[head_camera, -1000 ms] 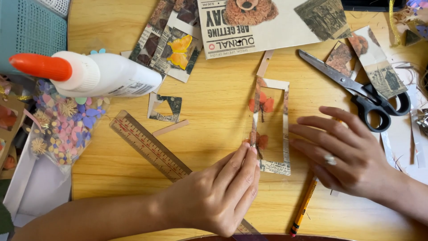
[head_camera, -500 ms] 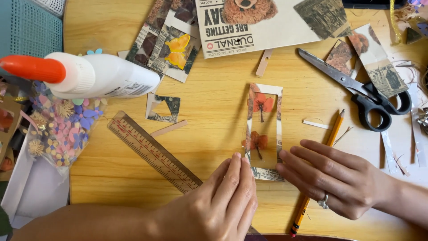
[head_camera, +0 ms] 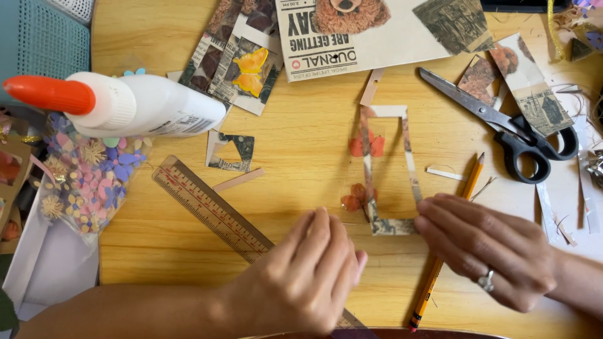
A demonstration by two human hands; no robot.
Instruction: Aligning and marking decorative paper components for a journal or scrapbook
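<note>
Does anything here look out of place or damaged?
Nothing looks damaged or spilled. The glue bottle lies on its side with its orange cap on. Paper scraps are scattered near the scissors, and the paper frame looks whole.

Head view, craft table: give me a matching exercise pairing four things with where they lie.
Things:
1. glue bottle
2. scissors
3. pencil
4. ruler

Places:
A. partly under the right hand
B. upper right, handles toward the table's right edge
C. on its side at the left, orange cap pointing left
D. running diagonally toward the left hand

Pairs: 1-C, 2-B, 3-A, 4-D
</note>
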